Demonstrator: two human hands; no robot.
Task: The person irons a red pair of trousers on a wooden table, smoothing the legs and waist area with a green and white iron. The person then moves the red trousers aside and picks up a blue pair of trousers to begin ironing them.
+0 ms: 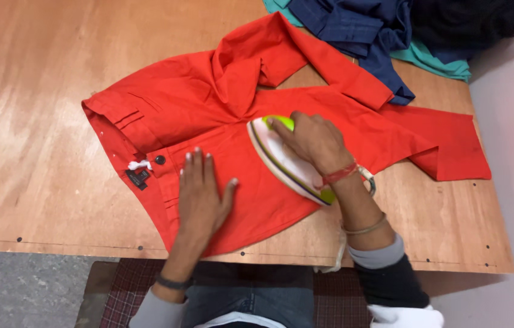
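Note:
A pair of red trousers (196,97) lies spread on a brown wooden table (32,133), waistband to the left and legs running right. My left hand (201,193) presses flat on the fabric just right of the waistband button, fingers apart. My right hand (311,141) grips the handle of a white and lime-green clothes iron (281,161) that rests on the trousers near the crotch. A red thread and a bangle circle my right wrist.
A heap of dark blue, teal and black garments (384,30) sits at the table's far right corner. The table's near edge runs just in front of my body. Grey floor shows at the lower left, pale floor at the right.

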